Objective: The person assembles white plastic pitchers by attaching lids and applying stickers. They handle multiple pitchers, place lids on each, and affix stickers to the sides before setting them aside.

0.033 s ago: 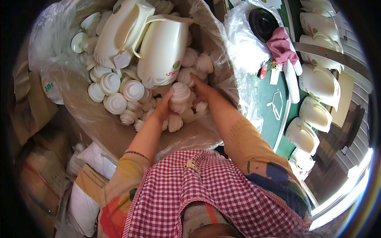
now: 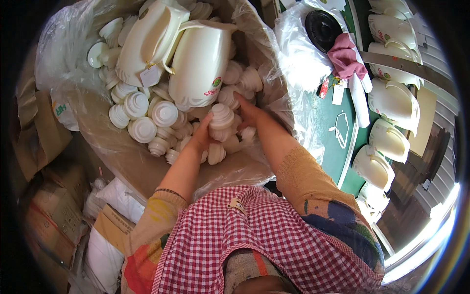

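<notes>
My left hand (image 2: 199, 136) is curled against the side of a white ridged stopper (image 2: 222, 116), thumb along its edge, with another stopper just beneath it. Across from it, my right hand (image 2: 250, 113) curves round white stoppers (image 2: 228, 96) at the heap's right side; some of its fingers are hidden. Both hands are down in a plastic-lined carton (image 2: 105, 147) full of such stoppers. Just beyond my hands, a cream jug (image 2: 199, 63) with a small printed mark lies on the heap. Against it leans a second cream jug (image 2: 147, 44) with a white tag (image 2: 150, 76).
To the right, a green table (image 2: 318, 125) bears clear plastic film (image 2: 298, 49), a black round lid (image 2: 323, 31), a pink cloth (image 2: 346, 58) and a white tag (image 2: 338, 94). Several cream jugs (image 2: 394, 105) stand in a row beyond. Brown cartons (image 2: 56, 210) sit at lower left.
</notes>
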Tool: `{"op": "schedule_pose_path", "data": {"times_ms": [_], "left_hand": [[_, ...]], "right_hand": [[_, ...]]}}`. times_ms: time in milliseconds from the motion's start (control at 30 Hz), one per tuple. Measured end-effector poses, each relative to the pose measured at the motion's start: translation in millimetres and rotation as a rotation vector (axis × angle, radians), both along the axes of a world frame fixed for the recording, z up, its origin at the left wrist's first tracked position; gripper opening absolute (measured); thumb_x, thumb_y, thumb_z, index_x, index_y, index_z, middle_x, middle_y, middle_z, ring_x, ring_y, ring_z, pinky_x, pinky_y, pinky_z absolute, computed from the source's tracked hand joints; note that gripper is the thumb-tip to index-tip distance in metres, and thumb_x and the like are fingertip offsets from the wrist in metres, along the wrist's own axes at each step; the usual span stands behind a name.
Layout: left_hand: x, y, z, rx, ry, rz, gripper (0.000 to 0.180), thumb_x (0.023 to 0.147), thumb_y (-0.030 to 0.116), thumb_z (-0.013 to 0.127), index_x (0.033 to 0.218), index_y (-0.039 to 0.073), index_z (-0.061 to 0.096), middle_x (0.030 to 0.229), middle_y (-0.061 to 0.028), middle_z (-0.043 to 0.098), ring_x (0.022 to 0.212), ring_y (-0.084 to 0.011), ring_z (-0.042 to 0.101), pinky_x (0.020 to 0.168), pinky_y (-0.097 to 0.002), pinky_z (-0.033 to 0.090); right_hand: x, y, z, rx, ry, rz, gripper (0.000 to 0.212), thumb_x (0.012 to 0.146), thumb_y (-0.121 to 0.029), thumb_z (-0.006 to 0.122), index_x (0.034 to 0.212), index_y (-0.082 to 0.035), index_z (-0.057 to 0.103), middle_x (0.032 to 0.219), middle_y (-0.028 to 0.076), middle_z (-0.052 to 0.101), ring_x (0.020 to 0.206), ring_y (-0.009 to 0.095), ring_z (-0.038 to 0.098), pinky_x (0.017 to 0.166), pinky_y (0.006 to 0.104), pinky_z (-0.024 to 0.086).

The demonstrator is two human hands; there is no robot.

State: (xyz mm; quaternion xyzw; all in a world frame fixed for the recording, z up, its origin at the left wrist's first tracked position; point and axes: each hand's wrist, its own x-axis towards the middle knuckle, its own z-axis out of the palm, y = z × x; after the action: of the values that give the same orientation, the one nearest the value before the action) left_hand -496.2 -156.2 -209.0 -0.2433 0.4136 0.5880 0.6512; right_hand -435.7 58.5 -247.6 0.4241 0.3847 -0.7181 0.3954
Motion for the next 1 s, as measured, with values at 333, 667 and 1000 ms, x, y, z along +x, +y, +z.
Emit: {"op": "schedule_pose_path", "data": {"times_ms": [333, 667, 1000], "left_hand": [[8.5, 12.3, 13.4, 0.156, -0.007, 0.056, 0.067, 0.081, 0.059, 0.056, 0.133, 0.017, 0.050, 0.132, -0.0056, 0.053, 0.119, -0.0291, 0.052, 0.092, -0.0549, 0.047], [43.0, 38.9, -13.3, -0.216, 0.268, 0.280, 0.068, 0.088, 0.059, 0.050, 0.140, 0.016, 0.041, 0.138, -0.0058, 0.047, 0.125, -0.0260, 0.045, 0.101, -0.0464, 0.039], [39.8, 30.2, 8.5, 0.035, 0.479, 0.340, 0.065, 0.093, 0.042, 0.050, 0.147, 0.014, 0.025, 0.142, -0.0097, 0.040, 0.128, -0.0255, 0.043, 0.106, -0.0401, 0.038]], "right_hand": [[0.8, -27.7, 10.6, 0.008, -0.100, -0.234, 0.054, 0.089, -0.050, 0.051, 0.130, -0.015, 0.053, 0.131, 0.007, 0.053, 0.118, 0.025, 0.049, 0.096, 0.0475, 0.041], [-2.4, -22.2, -6.5, 0.043, -0.024, -0.137, 0.046, 0.083, -0.035, 0.061, 0.123, -0.012, 0.057, 0.119, 0.007, 0.058, 0.109, 0.022, 0.053, 0.093, 0.0404, 0.044], [7.8, -46.2, 50.7, 0.428, 0.577, 0.147, 0.042, 0.077, -0.020, 0.071, 0.116, -0.010, 0.061, 0.108, 0.006, 0.064, 0.100, 0.019, 0.058, 0.090, 0.0333, 0.047]]}}
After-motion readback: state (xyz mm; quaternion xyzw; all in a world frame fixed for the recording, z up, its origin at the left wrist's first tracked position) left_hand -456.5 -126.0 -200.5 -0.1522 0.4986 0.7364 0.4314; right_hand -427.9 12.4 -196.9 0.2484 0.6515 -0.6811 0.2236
